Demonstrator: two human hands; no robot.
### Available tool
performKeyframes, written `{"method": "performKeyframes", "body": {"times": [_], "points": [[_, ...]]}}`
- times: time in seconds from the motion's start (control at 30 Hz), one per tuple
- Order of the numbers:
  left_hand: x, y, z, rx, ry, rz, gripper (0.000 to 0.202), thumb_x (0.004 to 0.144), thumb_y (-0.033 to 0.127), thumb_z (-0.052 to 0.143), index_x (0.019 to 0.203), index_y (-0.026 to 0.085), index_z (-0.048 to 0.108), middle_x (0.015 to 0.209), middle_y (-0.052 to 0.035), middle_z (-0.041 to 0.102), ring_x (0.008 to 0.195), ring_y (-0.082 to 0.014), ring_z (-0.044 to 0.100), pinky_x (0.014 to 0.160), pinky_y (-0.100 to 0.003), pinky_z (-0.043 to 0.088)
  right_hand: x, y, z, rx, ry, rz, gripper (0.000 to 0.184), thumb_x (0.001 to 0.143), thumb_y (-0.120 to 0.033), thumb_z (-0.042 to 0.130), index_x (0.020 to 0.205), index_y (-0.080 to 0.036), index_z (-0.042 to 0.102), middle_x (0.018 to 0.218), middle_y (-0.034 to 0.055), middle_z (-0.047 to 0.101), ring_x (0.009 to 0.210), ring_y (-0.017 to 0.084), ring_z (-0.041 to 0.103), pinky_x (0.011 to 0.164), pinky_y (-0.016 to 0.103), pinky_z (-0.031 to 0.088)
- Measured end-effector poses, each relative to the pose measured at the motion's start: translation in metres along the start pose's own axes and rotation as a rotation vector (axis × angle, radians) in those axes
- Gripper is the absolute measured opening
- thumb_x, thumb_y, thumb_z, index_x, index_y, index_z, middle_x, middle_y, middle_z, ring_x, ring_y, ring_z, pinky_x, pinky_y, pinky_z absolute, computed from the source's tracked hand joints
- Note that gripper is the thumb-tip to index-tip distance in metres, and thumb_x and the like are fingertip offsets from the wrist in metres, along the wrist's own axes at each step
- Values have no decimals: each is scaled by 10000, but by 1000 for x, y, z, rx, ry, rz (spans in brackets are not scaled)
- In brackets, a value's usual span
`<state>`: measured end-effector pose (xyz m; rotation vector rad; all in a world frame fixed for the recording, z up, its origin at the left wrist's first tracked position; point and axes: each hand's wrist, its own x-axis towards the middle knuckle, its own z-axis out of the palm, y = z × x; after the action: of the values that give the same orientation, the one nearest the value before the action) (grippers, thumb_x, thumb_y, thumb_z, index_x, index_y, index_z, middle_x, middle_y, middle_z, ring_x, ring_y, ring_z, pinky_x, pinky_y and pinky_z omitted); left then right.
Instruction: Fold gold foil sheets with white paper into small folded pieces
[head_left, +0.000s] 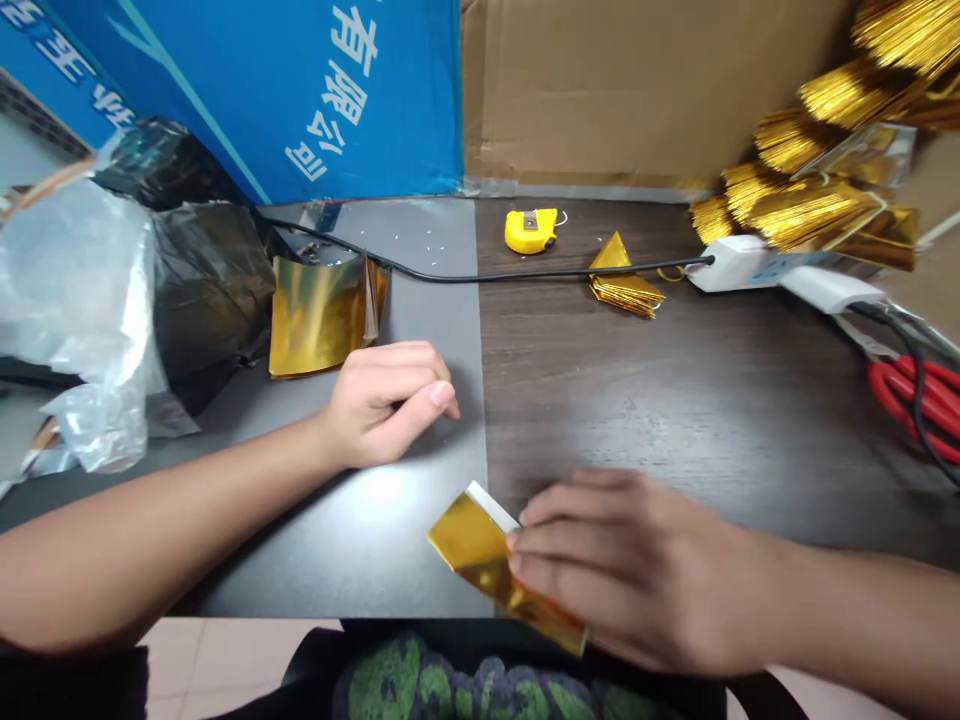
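Observation:
My left hand [397, 405] rests on the grey mat, its fingers curled in and the thumb lying against them. Nothing shows in it. Near the front edge of the table lies a folded sheet of gold foil paper [472, 540], with a white strip along its upper edge. Over its right part my right hand [622, 570] lies with fingers stretched out, pressing on it and slightly blurred; the palm hides some of the paper. Beyond my left hand stands a stack of gold foil sheets [319, 315], beside a black plastic bag [214, 290].
A black cable [525, 277] crosses the table to a white power strip [739, 262]. Behind it sits a yellow tape measure [529, 232]. Folded gold paper pieces [626, 290] lie under the cable; bundles [810, 210] pile at right, above red-handled scissors [915, 400]. Boxes [585, 100] line the back.

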<state>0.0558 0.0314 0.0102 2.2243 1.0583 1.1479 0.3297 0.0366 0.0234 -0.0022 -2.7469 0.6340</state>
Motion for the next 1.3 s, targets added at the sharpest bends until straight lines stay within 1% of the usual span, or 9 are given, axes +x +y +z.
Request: {"method": "performKeyframes", "body": {"times": [0.07, 0.2, 0.27, 0.33, 0.5, 0.83, 0.97, 1.13, 1.3], "points": [[-1, -3, -1, -108, 3, -59, 423, 1043, 374, 417, 825, 162, 711, 793, -82, 717, 761, -147, 671, 706, -279, 545, 6, 14, -11, 294, 159, 82, 222, 996, -151, 491, 1122, -122, 671, 997, 103, 751, 946, 168, 679, 830, 306, 566], [-2, -4, 0, -314, -62, -144, 625, 922, 704, 499, 1111, 137, 679, 944, -114, 728, 841, -170, 677, 713, -268, 549, 15, 37, -20, 594, 367, 517, 213, 989, -263, 563, 834, -179, 682, 816, 38, 700, 737, 136, 657, 679, 248, 552], [-1, -1, 2, -312, -76, -216, 564, 878, 673, 607, 1024, 133, 678, 878, -85, 717, 774, -148, 661, 677, -238, 537, 17, 44, -17, 745, 396, 683, 278, 971, -388, 592, 810, -178, 678, 794, 34, 692, 699, 146, 645, 638, 261, 557], [0, 2, 5, -279, -92, -331, 398, 897, 528, 662, 896, 130, 669, 770, -42, 680, 677, -112, 615, 616, -203, 502, 18, 49, -12, 852, 419, 762, 306, 942, -455, 621, 859, -169, 688, 810, 37, 699, 699, 152, 643, 628, 272, 561], [5, 6, 9, -336, -89, -552, 285, 888, 388, 673, 785, 128, 613, 648, 2, 601, 571, -79, 538, 519, -169, 427, 20, 55, -7, 881, 459, 766, 279, 892, -425, 691, 951, -154, 665, 879, 51, 718, 767, 156, 671, 671, 273, 572], [9, 3, 6, -396, -150, -646, 347, 888, 451, 668, 797, 120, 621, 653, 3, 592, 590, -84, 531, 556, -178, 421, 17, 62, -7, 800, 417, 764, 356, 851, -372, 733, 1110, -151, 627, 1001, 83, 749, 856, 184, 733, 748, 315, 623], [7, 0, 5, -473, -120, -660, 369, 918, 482, 640, 904, 118, 695, 807, -41, 691, 727, -120, 612, 677, -210, 480, 16, 64, -5, 870, 429, 783, 380, 830, -389, 760, 1103, -166, 621, 1028, 96, 758, 897, 202, 743, 774, 325, 625], [-3, -11, 4, -536, -70, -642, 425, 977, 465, 580, 1330, 242, 659, 1158, -75, 724, 972, -176, 657, 826, -256, 495, 14, 68, -4, 919, 428, 846, 421, 794, -414, 800, 1095, -175, 628, 972, 82, 753, 801, 177, 721, 706, 303, 609], [-7, -15, 5, -560, -76, -468, 343, 996, 361, 571, 1298, 241, 682, 1238, -81, 713, 1018, -172, 674, 853, -256, 520, 13, 71, -3, 965, 425, 893, 435, 757, -438, 832, 1059, -187, 644, 954, 74, 747, 791, 170, 703, 701, 296, 597]]}}
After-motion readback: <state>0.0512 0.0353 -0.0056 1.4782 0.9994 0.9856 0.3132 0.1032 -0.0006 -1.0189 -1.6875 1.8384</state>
